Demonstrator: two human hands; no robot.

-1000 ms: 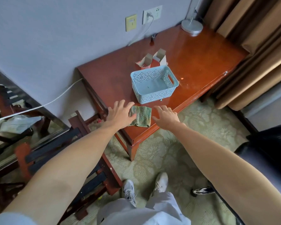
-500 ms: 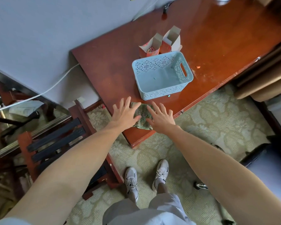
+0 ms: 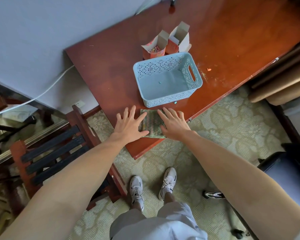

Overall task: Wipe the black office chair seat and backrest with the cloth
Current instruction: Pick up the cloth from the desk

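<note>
Both arms are stretched out straight in front of us, palms down, over the near corner of the red-brown wooden table (image 3: pixel 111 75). Our left hand (image 3: pixel 128 125) has its fingers spread and straight, with the thumb lying across the left edge of the folded green cloth (image 3: pixel 152 123). Our right hand (image 3: pixel 174 126) mirrors it, fingers fanned out flat and the index side covering the cloth's right edge. Nothing is curled or pinched, so neither hand actually has hold of the cloth. Whether the palms are pressing down or just skimming it, we can't tell from up here.

The cloth sits between the two hands, right at the table's near edge, just in front of the light-blue perforated plastic basket (image 3: pixel 170 99). Two opened cardboard cartons (image 3: pixel 154 49) stand just behind the basket.

The black office chair (image 3: pixel 287 174) is off at the lower right – well apart from the cloth and partly cut off by the frame. A slatted wooden rack (image 3: pixel 55 156) sits to our left, and our white sneakers (image 3: pixel 137 189) are on the patterned carpet below.
</note>
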